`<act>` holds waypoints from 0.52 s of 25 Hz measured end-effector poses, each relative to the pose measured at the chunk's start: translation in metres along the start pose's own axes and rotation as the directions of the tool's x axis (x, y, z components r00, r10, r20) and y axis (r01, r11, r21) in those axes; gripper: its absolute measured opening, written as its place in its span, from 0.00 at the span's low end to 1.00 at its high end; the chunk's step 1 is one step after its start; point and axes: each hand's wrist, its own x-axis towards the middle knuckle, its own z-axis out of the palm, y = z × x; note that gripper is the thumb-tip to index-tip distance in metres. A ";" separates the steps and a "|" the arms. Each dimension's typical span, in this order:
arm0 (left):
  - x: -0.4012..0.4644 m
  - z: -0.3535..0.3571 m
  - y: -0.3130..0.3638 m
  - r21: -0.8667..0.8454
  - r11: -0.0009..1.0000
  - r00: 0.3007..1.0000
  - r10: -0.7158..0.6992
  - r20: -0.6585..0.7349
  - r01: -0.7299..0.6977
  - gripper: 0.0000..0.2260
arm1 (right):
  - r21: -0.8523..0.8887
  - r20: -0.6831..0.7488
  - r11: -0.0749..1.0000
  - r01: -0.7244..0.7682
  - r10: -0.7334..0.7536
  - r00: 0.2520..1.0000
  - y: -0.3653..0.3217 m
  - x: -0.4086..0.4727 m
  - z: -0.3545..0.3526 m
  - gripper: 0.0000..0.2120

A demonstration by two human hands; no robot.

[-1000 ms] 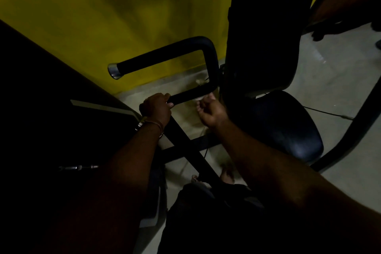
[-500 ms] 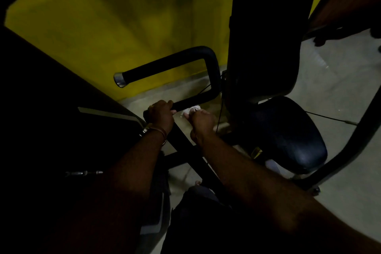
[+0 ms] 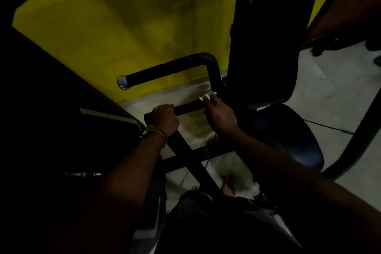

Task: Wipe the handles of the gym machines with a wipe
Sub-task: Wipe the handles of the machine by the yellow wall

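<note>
Dim light, detail is poor. My left hand (image 3: 166, 120) is wrapping around the lower bar of the black handle (image 3: 188, 107), grip clenched on it near its left end, with a bracelet (image 3: 158, 133) sitting on that wrist. My right hand (image 3: 219, 116) is reaching further along the same bar, to the right of the left grip, where the bar is meeting the upright bend. Right grip is pinching a white wipe (image 3: 207, 97) at the fingertips; the wipe is showing just above the knuckles and pressing against the handle at that corner. The handle is looping up from the right grip and running back left, ending in a metal cap (image 3: 123, 83) well above the left grip. Right of the right grip, the dark backrest pad (image 3: 274, 33) is standing upright, with the round seat pad (image 3: 288, 140) below it. A black frame bar (image 3: 191, 163) is running diagonally down from under the left grip. Yellow wall (image 3: 103, 33) is sitting beyond both hands, grey floor (image 3: 334, 93) off to the right.
</note>
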 end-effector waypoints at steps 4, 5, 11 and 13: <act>0.001 0.005 0.003 0.059 0.998 0.998 -0.024 -0.055 0.027 0.18 | -0.112 0.010 0.993 0.034 -0.033 0.999 0.003 0.016 -0.016 0.13; 0.003 0.007 0.005 0.063 0.997 0.998 -0.039 -0.055 0.043 0.18 | -0.137 0.026 0.991 0.015 -0.012 1.000 0.001 0.019 -0.020 0.11; 0.011 0.014 0.003 0.011 0.999 0.996 -0.036 -0.084 0.037 0.15 | 0.114 0.181 0.925 -0.362 0.339 0.923 -0.071 0.028 0.011 0.09; 0.009 0.015 -0.003 -0.019 0.999 0.995 0.024 -0.101 -0.026 0.11 | 0.268 0.192 0.902 -0.338 0.294 0.936 -0.088 0.032 0.017 0.08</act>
